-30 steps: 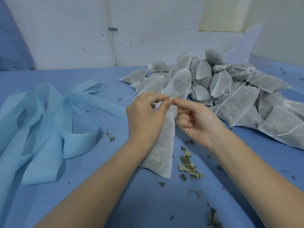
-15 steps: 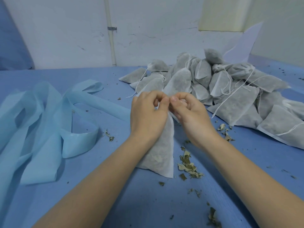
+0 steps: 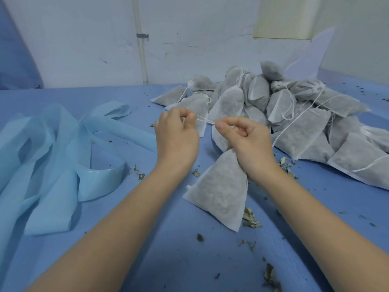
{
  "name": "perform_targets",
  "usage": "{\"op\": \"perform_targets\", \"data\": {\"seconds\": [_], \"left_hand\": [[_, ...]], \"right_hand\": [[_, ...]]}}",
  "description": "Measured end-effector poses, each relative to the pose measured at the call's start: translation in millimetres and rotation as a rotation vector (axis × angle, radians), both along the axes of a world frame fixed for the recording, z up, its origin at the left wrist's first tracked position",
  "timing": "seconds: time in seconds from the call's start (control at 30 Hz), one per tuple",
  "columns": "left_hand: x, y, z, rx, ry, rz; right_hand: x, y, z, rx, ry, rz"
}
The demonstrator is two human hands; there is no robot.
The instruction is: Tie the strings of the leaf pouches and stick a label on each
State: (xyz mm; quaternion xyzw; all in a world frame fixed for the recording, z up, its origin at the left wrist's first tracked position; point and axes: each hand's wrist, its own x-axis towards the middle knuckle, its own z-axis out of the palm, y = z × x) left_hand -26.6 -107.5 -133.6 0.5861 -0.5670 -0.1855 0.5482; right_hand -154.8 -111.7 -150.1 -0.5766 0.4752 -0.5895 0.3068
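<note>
A white fabric pouch of leaves (image 3: 221, 190) lies on the blue table in front of me, its neck gathered under my right hand (image 3: 246, 144). That hand grips the neck and pinches one end of the white string (image 3: 205, 121) between thumb and forefinger. My left hand (image 3: 176, 133) pinches the other end of the string. The string runs taut between the two hands, above the pouch's top. A large heap of similar grey-white pouches (image 3: 294, 114) with loose strings lies behind and to the right.
A tangle of light blue fabric strips (image 3: 52, 148) covers the table's left side. Dry leaf crumbs (image 3: 250, 218) are scattered beside the pouch and near the front edge. A white wall with a pipe (image 3: 142, 43) stands behind the table.
My hands were touching over the pouch's top; they have drawn apart sideways, pulling the string taut. The pouch has shifted to the right under my right hand.
</note>
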Motion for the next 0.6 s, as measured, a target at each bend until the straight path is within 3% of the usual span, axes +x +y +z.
{"op": "perform_targets", "data": {"seconds": [0.1,0.27,0.33,0.47,0.6], "left_hand": [[-3,2,-2,0.047,0.048,-0.116],[-8,5,-5,0.267,0.078,-0.259],[-10,6,-5,0.377,0.242,-0.361],[-14,10,-5,0.526,0.727,-0.599],[-17,6,-10,0.507,0.845,-0.529]], "right_hand": [[-5,-2,1,-0.016,-0.078,-0.117],[-15,-10,4,0.062,-0.538,-0.299],[-19,-12,6,0.060,-0.676,-0.350],[-23,-15,4,0.042,-0.700,-0.397],[-23,-14,2,0.065,-0.615,-0.297]]}}
